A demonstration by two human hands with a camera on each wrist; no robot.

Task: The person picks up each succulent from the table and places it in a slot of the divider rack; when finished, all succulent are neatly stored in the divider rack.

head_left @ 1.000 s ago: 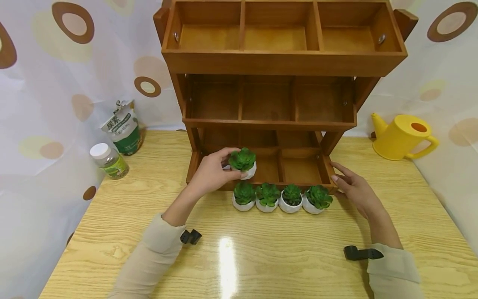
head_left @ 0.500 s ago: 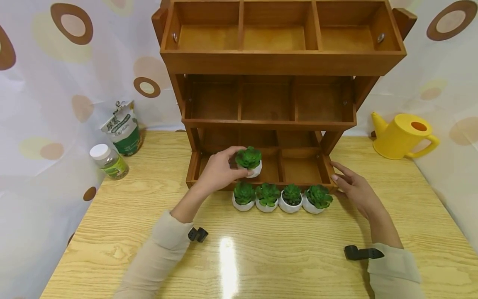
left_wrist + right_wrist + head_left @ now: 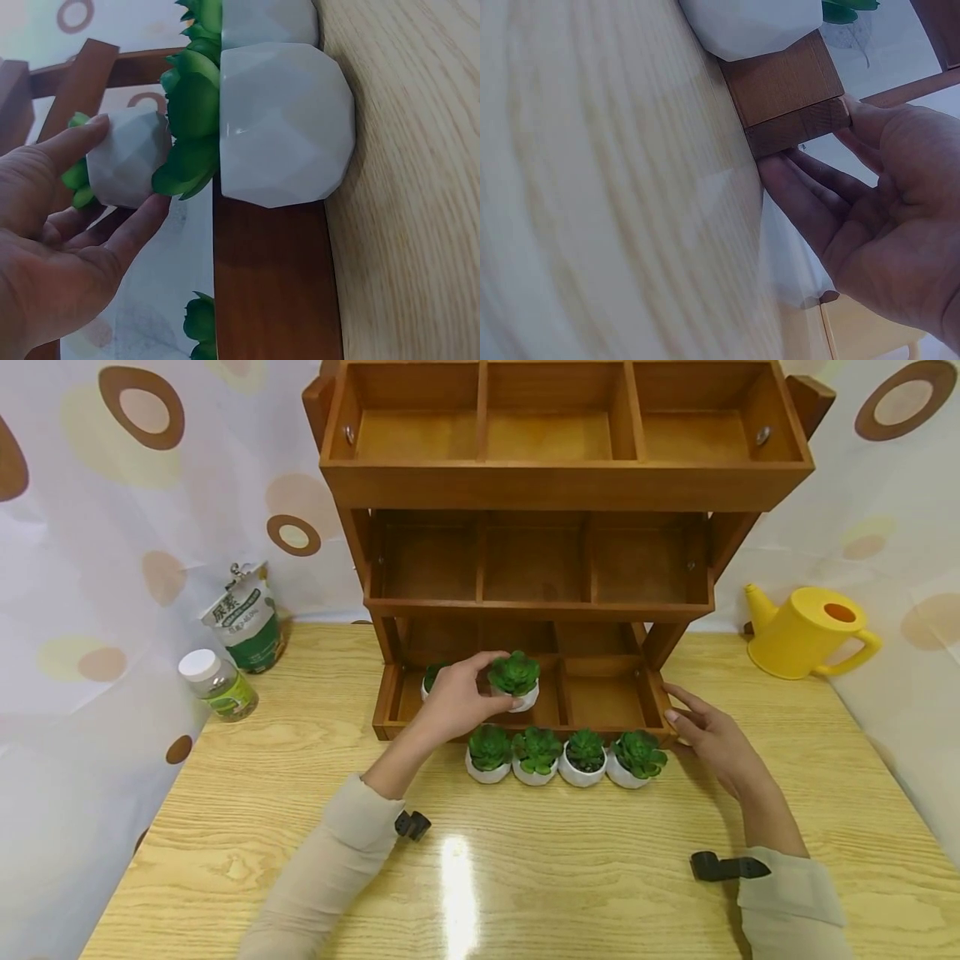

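A potted succulent [image 3: 516,678] is pinched by the left hand [image 3: 456,697] near the wooden shelf's lowest tier [image 3: 609,695], whose right edge is gripped by the right hand [image 3: 716,743].

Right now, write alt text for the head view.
A person's left hand holds a potted succulent at the bottom tier of a wooden shelf, the right hand gripping its right end. Four potted succulents line the table in front; another shows behind the left hand.

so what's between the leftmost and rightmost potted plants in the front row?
The second potted plant and third potted plant, side by side on the tabletop. The head view shows both.
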